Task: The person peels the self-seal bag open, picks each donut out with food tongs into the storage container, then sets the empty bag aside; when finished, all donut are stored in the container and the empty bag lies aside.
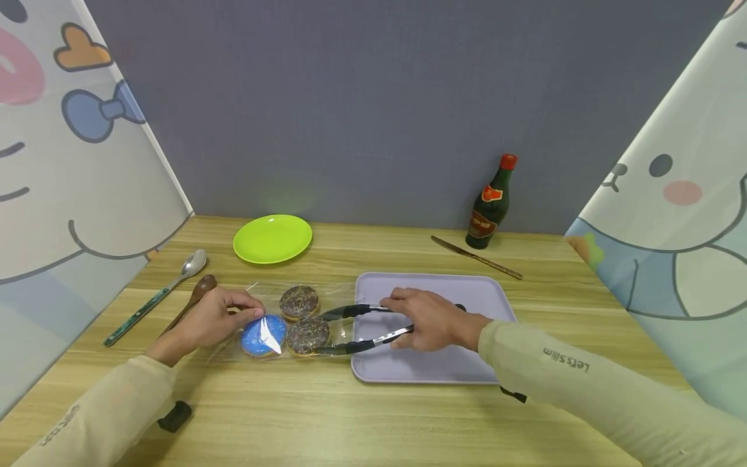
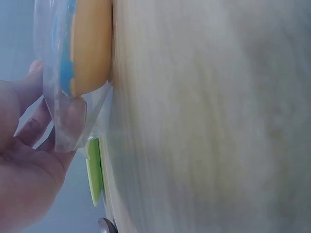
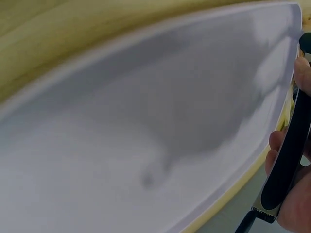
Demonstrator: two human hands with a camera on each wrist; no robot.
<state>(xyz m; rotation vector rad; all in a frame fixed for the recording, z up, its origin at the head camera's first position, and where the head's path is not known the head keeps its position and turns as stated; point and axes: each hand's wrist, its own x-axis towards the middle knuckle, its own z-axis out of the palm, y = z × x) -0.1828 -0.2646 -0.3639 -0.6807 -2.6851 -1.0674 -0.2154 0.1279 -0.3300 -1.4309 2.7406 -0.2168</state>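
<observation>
A clear plastic bag [image 1: 344, 295] lies on the table with a blue-iced doughnut [image 1: 257, 337] and two chocolate doughnuts [image 1: 299, 302] in it. My left hand [image 1: 218, 318] pinches the bag's left end beside the blue doughnut; the left wrist view shows the film between thumb and fingers. With my right hand [image 1: 428, 318] I hold black-and-silver tongs [image 1: 366, 346] over a lilac tray [image 1: 432, 373]. Their spread tips lie at the bag's right end, on either side of the nearer chocolate doughnut [image 1: 307, 336]. Whether they touch it, I cannot tell.
A green plate [image 1: 273, 240] stands behind the bag. To the left lie a metal spoon [image 1: 154, 299] and a wooden spoon [image 1: 195, 295]. Behind the tray are a brown knife [image 1: 475, 257] and a dark green bottle [image 1: 490, 207]. A small black object [image 1: 175, 416] is near my left sleeve.
</observation>
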